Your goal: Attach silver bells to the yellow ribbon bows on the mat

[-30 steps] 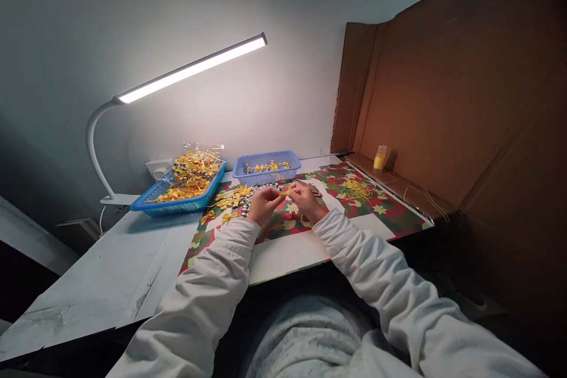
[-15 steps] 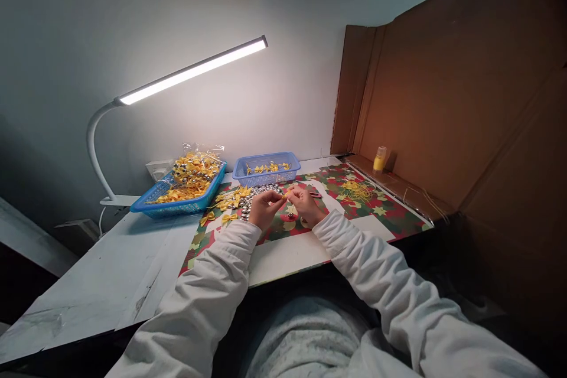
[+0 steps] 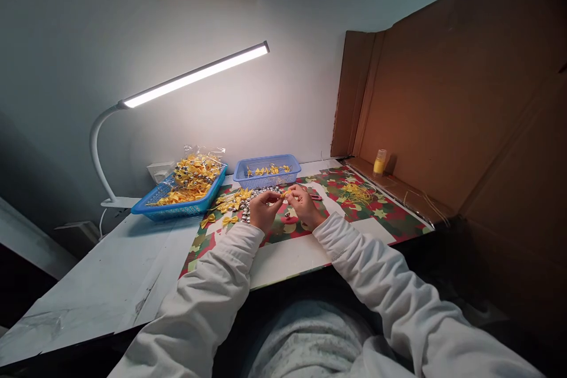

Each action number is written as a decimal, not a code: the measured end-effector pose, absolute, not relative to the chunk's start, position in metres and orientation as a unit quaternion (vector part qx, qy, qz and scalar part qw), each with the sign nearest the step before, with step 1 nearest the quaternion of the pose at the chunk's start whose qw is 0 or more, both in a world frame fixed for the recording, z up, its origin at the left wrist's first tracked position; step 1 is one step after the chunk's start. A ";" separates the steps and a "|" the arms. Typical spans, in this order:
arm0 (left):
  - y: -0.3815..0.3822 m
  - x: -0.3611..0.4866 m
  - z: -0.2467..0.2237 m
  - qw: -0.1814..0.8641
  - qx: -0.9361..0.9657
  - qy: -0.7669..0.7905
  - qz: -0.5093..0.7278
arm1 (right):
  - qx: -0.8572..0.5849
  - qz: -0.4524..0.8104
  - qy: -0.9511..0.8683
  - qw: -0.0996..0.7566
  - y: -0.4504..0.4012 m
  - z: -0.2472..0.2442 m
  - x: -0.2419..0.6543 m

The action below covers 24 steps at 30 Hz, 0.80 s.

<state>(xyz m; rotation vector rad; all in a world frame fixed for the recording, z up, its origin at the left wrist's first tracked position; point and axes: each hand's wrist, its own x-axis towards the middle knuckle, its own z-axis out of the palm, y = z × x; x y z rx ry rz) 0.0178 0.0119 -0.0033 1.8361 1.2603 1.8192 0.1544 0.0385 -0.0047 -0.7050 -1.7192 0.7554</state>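
Observation:
Over the patterned mat, my left hand (image 3: 264,209) and my right hand (image 3: 303,207) meet with fingertips pinched on a small yellow ribbon bow (image 3: 284,194), mostly covered by the fingers. A silver bell (image 3: 287,214) hangs or lies just below the fingers; I cannot tell which. Behind my left hand is a heap of silver bells (image 3: 246,205). Loose yellow bows (image 3: 234,199) lie to the left of it. A pinkish-red tool (image 3: 316,197), partly hidden, rests behind my right hand.
A blue basket (image 3: 175,211) piled with yellow bows and bells stands at the left. Farther back is a smaller blue basket (image 3: 248,180) with bows. Yellow cords (image 3: 357,193) lie at the right, near a yellow bottle (image 3: 380,163) and a cardboard wall (image 3: 434,94). A lamp (image 3: 195,75) overhangs the table.
Both hands keep their pinch on the bow, with the fingers slightly shifted. The bell below them has moved a little up and left. The whole view has tilted slightly.

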 end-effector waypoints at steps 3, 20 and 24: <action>0.008 0.020 0.000 0.110 0.654 0.421 0.619 | -0.296 0.327 -0.717 0.539 0.038 -0.006 0.155; 0.016 0.012 0.006 0.270 0.549 0.420 0.671 | -0.295 0.301 -0.733 0.534 0.032 0.008 0.165; 0.014 0.014 0.008 0.294 0.564 0.407 0.655 | -0.285 0.325 -0.701 0.568 0.032 0.008 0.162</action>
